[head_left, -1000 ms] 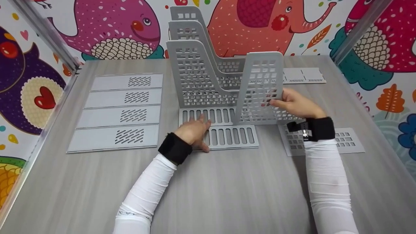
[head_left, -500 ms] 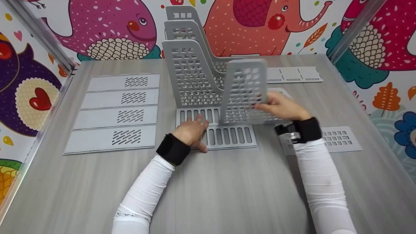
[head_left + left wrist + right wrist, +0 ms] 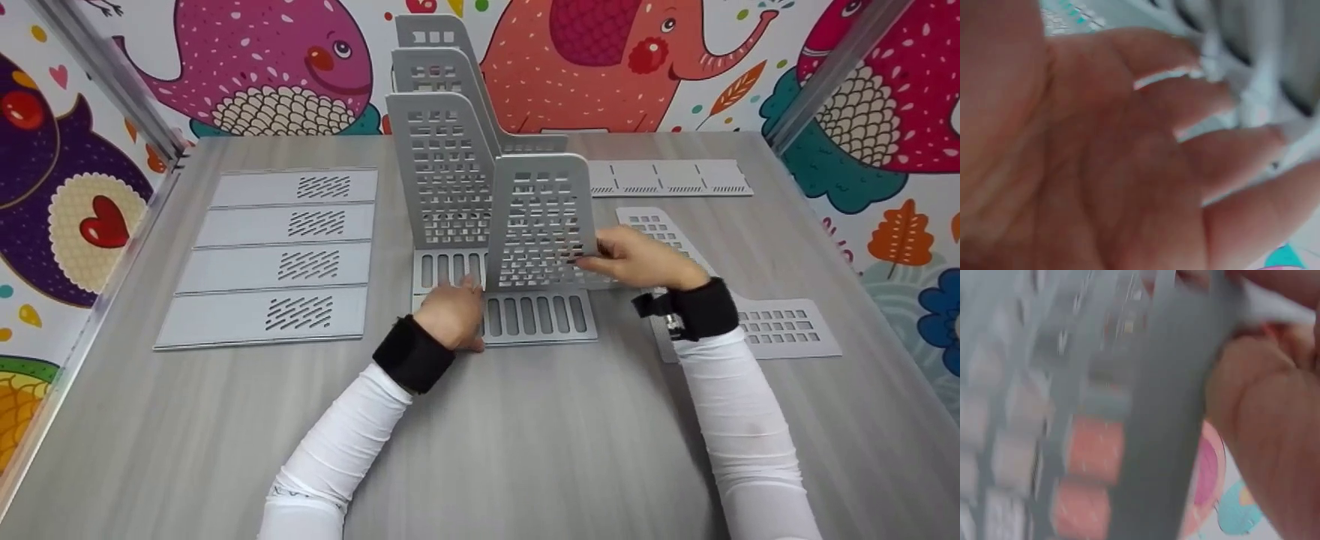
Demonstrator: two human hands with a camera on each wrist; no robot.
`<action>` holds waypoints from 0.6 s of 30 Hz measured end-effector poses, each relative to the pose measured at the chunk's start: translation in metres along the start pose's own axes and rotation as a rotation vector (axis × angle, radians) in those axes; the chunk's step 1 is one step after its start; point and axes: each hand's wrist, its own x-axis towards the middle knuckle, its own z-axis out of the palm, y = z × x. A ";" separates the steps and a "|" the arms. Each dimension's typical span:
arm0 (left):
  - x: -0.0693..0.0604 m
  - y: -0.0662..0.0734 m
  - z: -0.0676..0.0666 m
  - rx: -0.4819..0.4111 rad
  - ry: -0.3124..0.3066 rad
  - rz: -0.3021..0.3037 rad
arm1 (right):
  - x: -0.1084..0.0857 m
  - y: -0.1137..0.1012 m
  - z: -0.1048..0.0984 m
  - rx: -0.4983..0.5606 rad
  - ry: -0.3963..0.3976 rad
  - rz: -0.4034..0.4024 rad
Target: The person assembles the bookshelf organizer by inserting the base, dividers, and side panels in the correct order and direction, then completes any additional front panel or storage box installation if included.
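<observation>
Left wrist view shows palm of left hand (image 3: pixel 450 316), hidden from head view; fingers (image 3: pixel 1233 157) nearly straight, slightly spread, at slotted base (image 3: pixel 537 316); right hand (image 3: pixel 641 259) pinches perforated panel (image 3: pixel 540 225), upright over base.

The gripped panel (image 3: pixel 541 217) partly hides the neighbouring panel (image 3: pixel 450 161) at four o'clock. White sleeves (image 3: pixel 750 427) are cut off near five and seven o'clock. Both wrist views blur.

Room before the slotted base (image 3: pixel 521 315); held panel (image 3: pixel 540 225) seemingly blocks passage behind.
</observation>
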 end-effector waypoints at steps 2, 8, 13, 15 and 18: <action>-0.005 0.010 0.000 0.014 0.077 0.036 | -0.007 0.004 -0.008 -0.102 -0.020 -0.004; -0.003 0.031 0.008 0.046 0.337 0.261 | -0.023 0.015 -0.022 -0.229 -0.040 0.103; 0.010 0.032 0.019 0.085 0.271 0.365 | -0.023 0.017 -0.022 -0.209 -0.054 0.142; 0.012 0.030 0.019 0.082 0.200 0.365 | -0.021 0.016 -0.018 -0.205 -0.051 0.145; 0.014 0.029 0.017 0.070 0.129 0.358 | -0.012 0.010 -0.008 -0.207 -0.032 0.125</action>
